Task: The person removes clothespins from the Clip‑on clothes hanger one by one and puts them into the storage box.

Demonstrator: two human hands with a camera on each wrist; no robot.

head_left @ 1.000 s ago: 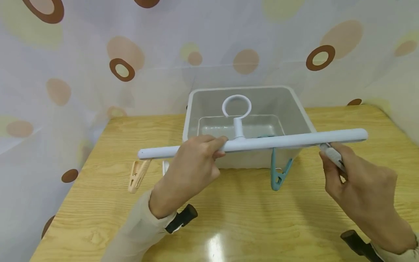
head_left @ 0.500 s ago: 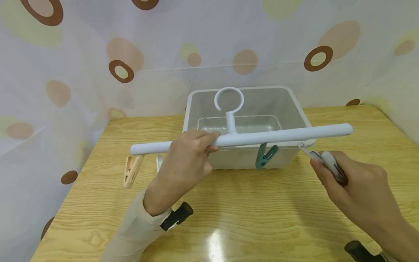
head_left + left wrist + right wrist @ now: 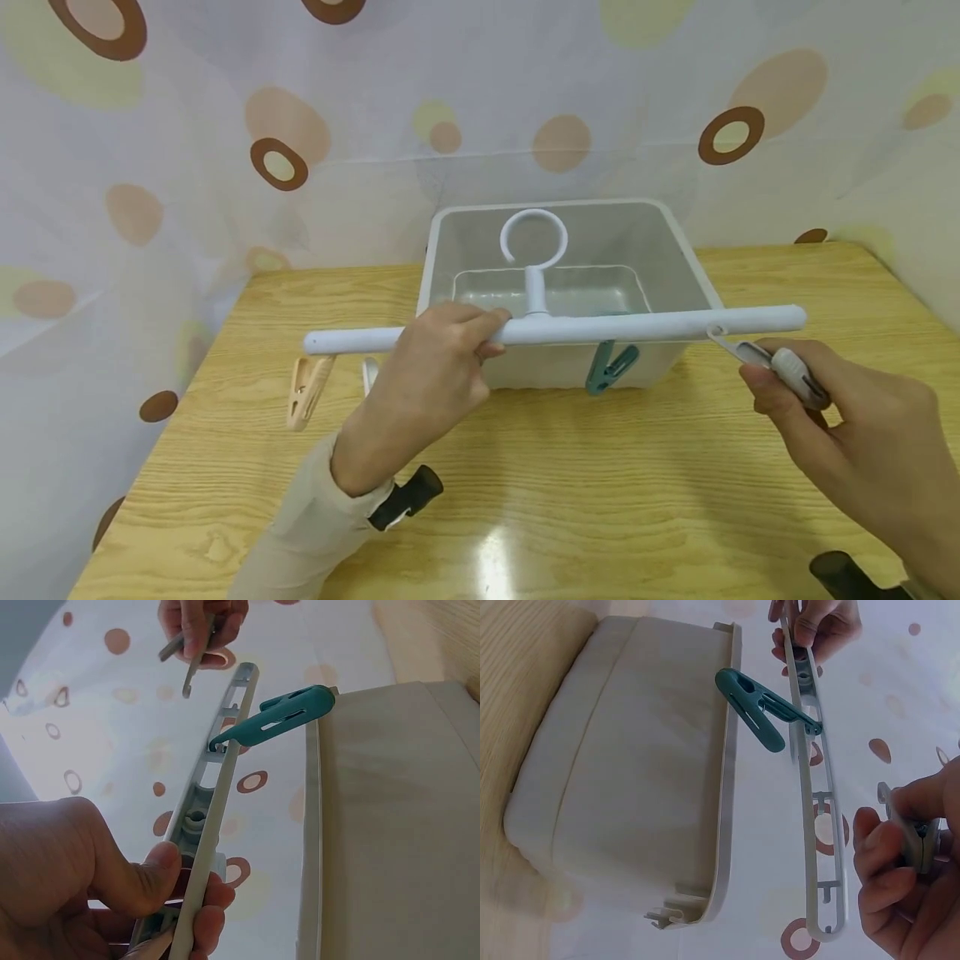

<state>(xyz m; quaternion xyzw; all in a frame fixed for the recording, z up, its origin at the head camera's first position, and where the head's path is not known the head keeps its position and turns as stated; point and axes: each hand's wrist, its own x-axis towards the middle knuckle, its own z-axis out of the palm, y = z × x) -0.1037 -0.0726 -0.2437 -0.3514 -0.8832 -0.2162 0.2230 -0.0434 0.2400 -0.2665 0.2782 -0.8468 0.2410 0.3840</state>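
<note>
My left hand [image 3: 423,387] grips the middle of a white clip hanger [image 3: 652,325], held level with its ring hook [image 3: 534,292] upward. In my right hand [image 3: 873,442] is a grey-white clothespin [image 3: 798,377], pinched between thumb and fingers. Its small hooked end overlaps the bar's right part in the head view, but the right wrist view shows this clothespin [image 3: 916,844] apart from the bar. A teal clothespin [image 3: 281,720] hangs from the slotted underside. Toward the left end hang a peach clothespin [image 3: 309,392] and a white one [image 3: 370,375], mostly hidden by my left hand.
Behind the hanger, a pale grey plastic bin [image 3: 682,250] stands on the wooden table [image 3: 600,492]. A curtain [image 3: 495,75] with brown and beige dots covers the wall behind. Black straps with camera mounts [image 3: 408,497] sit on the wrists.
The hanger shifted left and its right end dropped slightly. My right hand drew the grey-white clothespin back from the bar, then moved right with it. The teal clothespin's hanging angle changed.
</note>
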